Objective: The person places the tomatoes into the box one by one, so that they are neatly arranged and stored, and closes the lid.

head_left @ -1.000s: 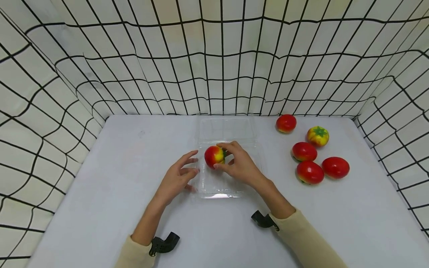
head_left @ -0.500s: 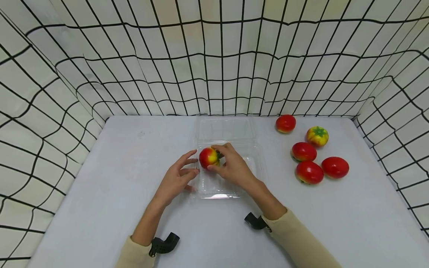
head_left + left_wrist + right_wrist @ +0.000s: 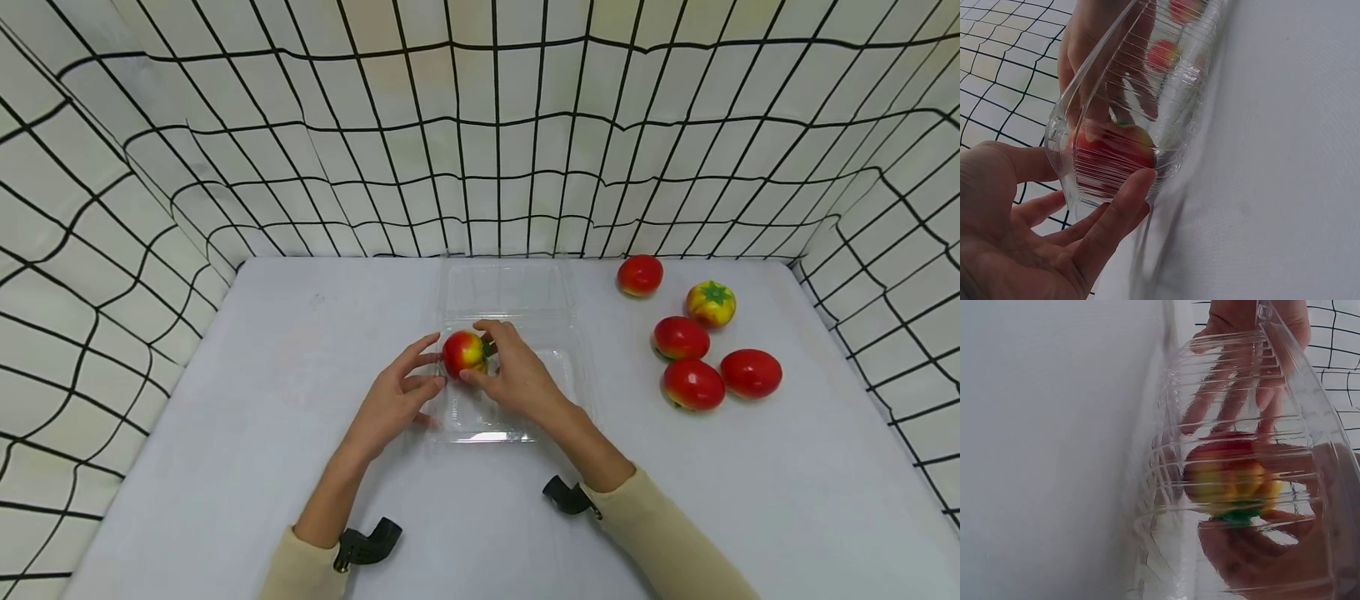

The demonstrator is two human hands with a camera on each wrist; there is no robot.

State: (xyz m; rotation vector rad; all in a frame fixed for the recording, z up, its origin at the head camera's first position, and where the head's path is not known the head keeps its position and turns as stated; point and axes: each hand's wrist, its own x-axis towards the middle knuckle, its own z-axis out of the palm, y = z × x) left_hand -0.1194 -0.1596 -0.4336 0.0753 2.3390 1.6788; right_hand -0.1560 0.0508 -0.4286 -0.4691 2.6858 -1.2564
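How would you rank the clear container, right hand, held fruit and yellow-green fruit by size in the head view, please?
Clear container
Right hand
Held fruit and yellow-green fruit: too alike to rank

Pale walls (image 3: pixel 517 83) gridded with slightly wavy black lines (image 3: pixel 495 51) stand along three sides of a white table (image 3: pixel 285 375), softly lit

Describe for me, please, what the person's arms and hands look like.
The left sleeve and right sleeve are plain beige, ending short of the wrist. A bent black device sits at each cuff. The left hand and right hand wear no gloves.
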